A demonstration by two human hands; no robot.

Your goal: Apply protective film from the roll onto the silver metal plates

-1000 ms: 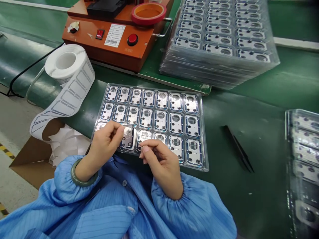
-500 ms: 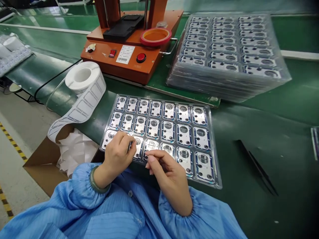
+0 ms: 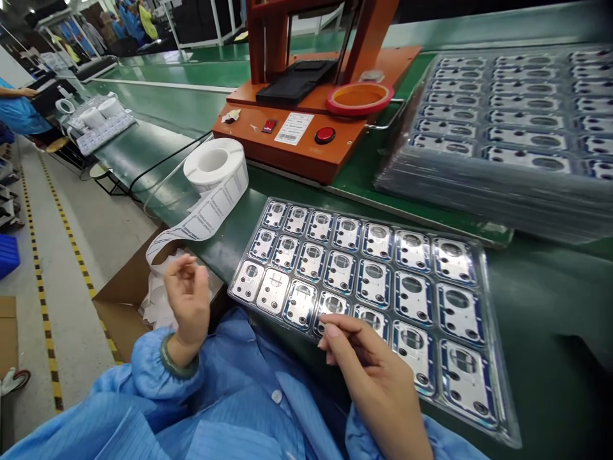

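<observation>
A clear tray point(image 3: 488, 319) of metal plates is laid with its long axis across the worktop point(image 3: 546, 300). The right hand point(image 3: 366, 361) is nearer, its fingers curled together just over a front-row plate point(image 3: 332, 305). The left hand point(image 3: 186, 300) is held off the tray's left end, fingertips almost together; whether either hand pinches anything cannot be told.

No wording can actually be read. At 12 o'clock from the clear tray point(image 3: 373, 219), a white sticker point(image 3: 294, 128) on the front panel of the orange machine point(image 3: 287, 148) carries rows of small print and a barcode, all too small to make out. Just to the sticker's 9 o'clock, any marking on the red rocker switch point(image 3: 269, 126) is too small to tell. Any print on the roll of labels point(image 3: 215, 167) is too blurred to read.
</observation>
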